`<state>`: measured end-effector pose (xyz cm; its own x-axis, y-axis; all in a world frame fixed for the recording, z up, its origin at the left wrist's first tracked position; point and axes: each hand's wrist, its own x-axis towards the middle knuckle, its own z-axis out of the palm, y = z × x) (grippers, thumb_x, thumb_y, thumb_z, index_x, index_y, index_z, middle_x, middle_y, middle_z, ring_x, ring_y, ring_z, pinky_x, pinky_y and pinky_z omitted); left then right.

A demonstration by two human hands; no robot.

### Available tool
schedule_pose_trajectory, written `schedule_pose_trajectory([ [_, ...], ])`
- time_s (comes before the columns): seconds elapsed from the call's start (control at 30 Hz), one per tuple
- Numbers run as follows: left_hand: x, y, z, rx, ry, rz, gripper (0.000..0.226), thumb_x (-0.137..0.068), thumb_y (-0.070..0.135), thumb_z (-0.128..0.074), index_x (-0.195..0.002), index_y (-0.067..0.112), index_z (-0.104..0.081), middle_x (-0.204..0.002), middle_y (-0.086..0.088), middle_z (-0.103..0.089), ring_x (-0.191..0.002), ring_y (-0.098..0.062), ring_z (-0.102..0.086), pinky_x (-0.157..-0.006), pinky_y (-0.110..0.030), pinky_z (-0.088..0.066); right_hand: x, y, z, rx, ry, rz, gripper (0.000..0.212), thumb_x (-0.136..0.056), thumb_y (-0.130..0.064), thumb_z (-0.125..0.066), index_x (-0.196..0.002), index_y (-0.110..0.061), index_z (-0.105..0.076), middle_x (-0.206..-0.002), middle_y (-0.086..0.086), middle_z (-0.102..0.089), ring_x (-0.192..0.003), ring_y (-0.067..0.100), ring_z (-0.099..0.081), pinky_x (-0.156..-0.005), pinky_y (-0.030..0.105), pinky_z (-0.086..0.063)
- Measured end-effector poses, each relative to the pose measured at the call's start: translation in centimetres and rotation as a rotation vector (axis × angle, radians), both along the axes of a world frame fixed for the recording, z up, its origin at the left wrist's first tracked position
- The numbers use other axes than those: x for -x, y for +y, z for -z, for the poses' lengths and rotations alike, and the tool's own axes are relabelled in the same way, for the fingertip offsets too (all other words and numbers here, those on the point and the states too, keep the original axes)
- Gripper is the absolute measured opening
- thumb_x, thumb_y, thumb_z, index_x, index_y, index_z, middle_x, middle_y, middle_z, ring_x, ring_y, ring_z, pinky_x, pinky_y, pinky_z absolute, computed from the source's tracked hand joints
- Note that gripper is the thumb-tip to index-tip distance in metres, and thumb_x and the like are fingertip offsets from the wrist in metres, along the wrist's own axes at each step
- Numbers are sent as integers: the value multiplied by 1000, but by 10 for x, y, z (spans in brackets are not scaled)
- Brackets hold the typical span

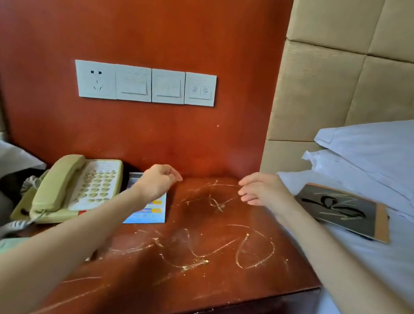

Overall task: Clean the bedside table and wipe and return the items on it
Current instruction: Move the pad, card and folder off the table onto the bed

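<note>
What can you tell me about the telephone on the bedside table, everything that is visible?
The telephone is a pale yellow-green corded desk set that looks like plastic. Its handset lies in the cradle on the left side, and rows of round keys fill the right side, with a red patch near the front edge. It sits at the left rear of the bedside table, partly overhanging the left edge. A coiled cord hangs at its left. The left forearm passes in front of its lower corner; whether they touch is unclear.

telephone (77,188) left on bedside table (207,280), card (148,211) beside it.
</note>
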<state>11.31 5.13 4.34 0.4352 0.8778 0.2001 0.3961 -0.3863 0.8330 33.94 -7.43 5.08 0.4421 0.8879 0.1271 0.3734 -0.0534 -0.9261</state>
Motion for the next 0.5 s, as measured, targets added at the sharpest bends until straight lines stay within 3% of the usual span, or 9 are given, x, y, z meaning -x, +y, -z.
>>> schedule_pose_trajectory([
  [0.17, 63, 10, -1, 59, -25, -112, 19, -93, 1, -46, -93, 10, -63, -95, -12, -61, -93, -26, -55, -86, -40, -46, 56, 36, 12, 97, 165, -110, 18, -95, -4, -52, -105, -9, -66, -103, 13, -69, -91, 25, -70, -84, 37, -57],
  [0.33, 100, 6, -10, 222, -93, -70, 21, -97, 1, -46, -112, -2, -61, -102, -14, -57, -95, -25, -52, -81, -32, -46, 100, 67, 17, 223, 407, -134, 25, -96, -9, -50, -121, -7, -54, -128, 17, -55, -110, 38, -58, -95, 48, -49],
  [0.43, 110, 1, -8, 302, -69, -38, 24, -98, 0, -42, -114, -3, -59, -101, -13, -55, -91, -23, -53, -74, -29, -46, 115, 82, 19, 314, 499, -139, 34, -97, -11, -47, -130, -7, -48, -135, 18, -51, -111, 41, -57, -93, 50, -48],
  [0.5, 112, 1, -6, 340, -55, -27, 27, -99, 2, -41, -120, -5, -57, -102, -14, -55, -93, -25, -54, -71, -28, -47, 122, 91, 19, 360, 543, -120, 35, -96, -11, -48, -130, -8, -47, -131, 19, -54, -99, 39, -63, -85, 47, -53],
])
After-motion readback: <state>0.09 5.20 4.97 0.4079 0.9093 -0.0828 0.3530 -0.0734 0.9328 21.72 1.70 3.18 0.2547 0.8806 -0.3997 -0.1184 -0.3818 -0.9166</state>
